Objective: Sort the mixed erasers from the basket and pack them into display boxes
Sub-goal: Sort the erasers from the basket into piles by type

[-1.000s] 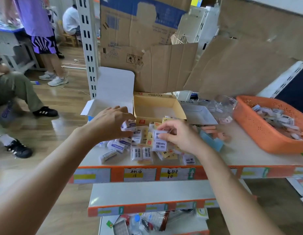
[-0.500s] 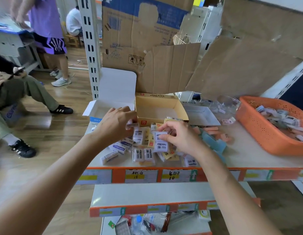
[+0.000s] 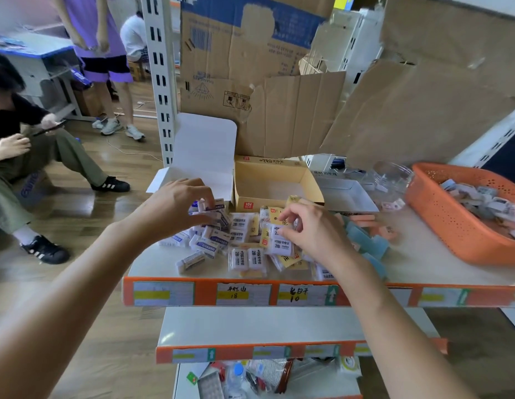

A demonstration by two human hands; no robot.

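I'm watching the left hand (image 3: pixel 175 210) gripping white erasers (image 3: pixel 215 210) and the right hand (image 3: pixel 313 234) pinching a 2B pack (image 3: pixel 279 246); the yellow box (image 3: pixel 279 169) is sitting empty (basket (image 3: pixel 440 223) holding plenty more).

Wrapped erasers (image 3: pixel 240 240) lie heaped on the shelf (image 3: pixel 423 263). Behind them — a white box (image 3: pixel 205 151) and a yellow box (image 3: pixel 275 172), both open. The orange basket (image 3: pixel 446 226), right, holds more.

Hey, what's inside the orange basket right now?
A heap of loose erasers, mostly white and grey, lies in the basket. Its left wall hides part of the floor, the heap covers whatever is beneath it, and the picture's edge cuts off the right end.
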